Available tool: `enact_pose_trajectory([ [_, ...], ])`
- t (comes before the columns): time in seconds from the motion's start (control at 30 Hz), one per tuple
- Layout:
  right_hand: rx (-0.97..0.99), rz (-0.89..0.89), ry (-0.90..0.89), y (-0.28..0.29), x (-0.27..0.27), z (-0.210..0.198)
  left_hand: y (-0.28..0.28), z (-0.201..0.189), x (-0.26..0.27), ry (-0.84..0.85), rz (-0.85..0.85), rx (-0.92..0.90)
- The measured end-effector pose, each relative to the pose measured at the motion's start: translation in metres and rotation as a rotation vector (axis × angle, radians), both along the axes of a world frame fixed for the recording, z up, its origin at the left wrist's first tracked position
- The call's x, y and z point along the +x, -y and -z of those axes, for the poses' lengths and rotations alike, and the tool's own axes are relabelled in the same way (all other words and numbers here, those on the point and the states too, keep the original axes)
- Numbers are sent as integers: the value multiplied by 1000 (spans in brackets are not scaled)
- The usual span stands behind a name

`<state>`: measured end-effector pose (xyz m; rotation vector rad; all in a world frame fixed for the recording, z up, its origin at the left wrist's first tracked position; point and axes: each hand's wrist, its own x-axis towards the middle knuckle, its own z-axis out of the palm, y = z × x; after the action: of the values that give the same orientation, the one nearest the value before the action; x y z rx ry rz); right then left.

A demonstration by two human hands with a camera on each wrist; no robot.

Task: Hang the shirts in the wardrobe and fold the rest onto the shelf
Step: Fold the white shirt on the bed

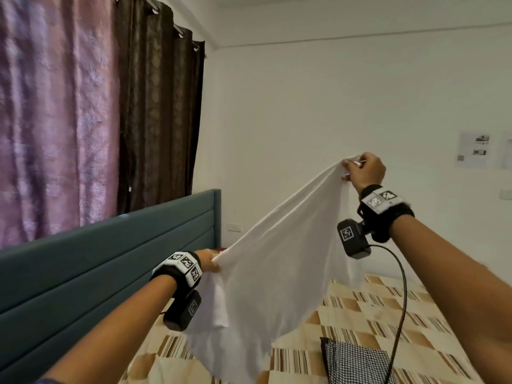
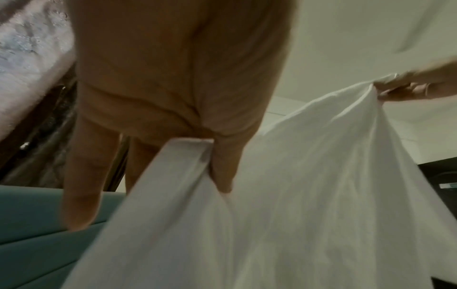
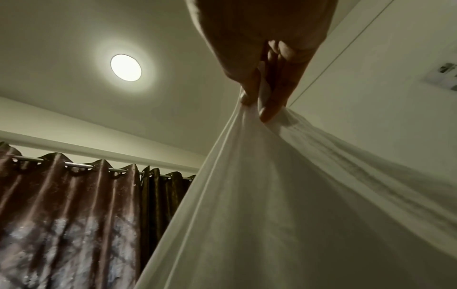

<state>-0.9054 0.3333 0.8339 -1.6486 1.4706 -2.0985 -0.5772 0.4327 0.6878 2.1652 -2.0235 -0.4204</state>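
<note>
A white garment (image 1: pixel 277 267) hangs stretched in the air between both hands, above the bed. My left hand (image 1: pixel 212 260) pinches its lower left edge near the headboard; in the left wrist view the thumb (image 2: pixel 222 166) presses a hemmed strip of the white garment (image 2: pixel 296 195) while two fingers (image 2: pixel 81 185) point down. My right hand (image 1: pixel 360 167) is raised higher and grips the upper corner; the right wrist view shows fingers (image 3: pixel 272 93) pinching bunched cloth of the white garment (image 3: pixel 272 195). A dark checked garment (image 1: pixel 357 361) lies on the bed below.
A teal padded headboard (image 1: pixel 97 267) runs along the left, with purple and brown curtains (image 1: pixel 83 106) behind it. The bed has a tan checked bedsheet (image 1: pixel 415 314). A white wall with papers (image 1: pixel 473 149) stands ahead. A camera cable (image 1: pixel 401 300) hangs from my right wrist.
</note>
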Motion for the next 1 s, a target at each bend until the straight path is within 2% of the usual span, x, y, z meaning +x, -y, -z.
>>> enact_pose_trajectory([
  [0.07, 35, 101, -59, 4, -5, 13, 4, -1, 3, -42, -31, -31],
  [0.13, 278, 133, -312, 7, -3, 28, 12, -5, 3, -159, -15, -53],
  [0.2, 705, -87, -566, 5, 8, 51, 13, -13, -4, -301, 15, -40],
  [0.27, 1064, -377, -717, -11, 27, 76, 11, -19, -19, -488, 44, -21],
  [0.33, 1196, -600, -854, -31, 49, 97, 8, -22, -39, -756, 20, 20],
  [0.4, 1254, -830, -941, -45, 68, 116, 8, -25, -59, -934, -19, 36],
  [0.47, 1240, -982, -946, -56, 84, 134, 9, -27, -76, -1005, -21, 41],
  [0.53, 1085, -1018, -891, -56, 90, 150, 11, -27, -85, -1025, -18, 13],
  [0.6, 933, -943, -838, -50, 90, 155, 14, -27, -84, -994, -18, -51],
  [0.7, 805, -719, -797, -37, 80, 148, 15, -29, -68, -909, -40, -160],
  [0.8, 706, -694, -686, -28, 74, 143, 16, -23, -46, -845, -62, -190],
  [0.87, 636, -719, -644, -30, 78, 138, 17, -17, -39, -763, -96, -219],
  [0.9, 610, -728, -628, -31, 81, 135, 18, -14, -37, -664, -77, -222],
  [0.97, 550, -751, -615, -35, 90, 132, 20, -13, -42, -460, 65, -163],
  [1.0, 531, -774, -613, -36, 95, 131, 13, -16, -50, -413, 170, -112],
])
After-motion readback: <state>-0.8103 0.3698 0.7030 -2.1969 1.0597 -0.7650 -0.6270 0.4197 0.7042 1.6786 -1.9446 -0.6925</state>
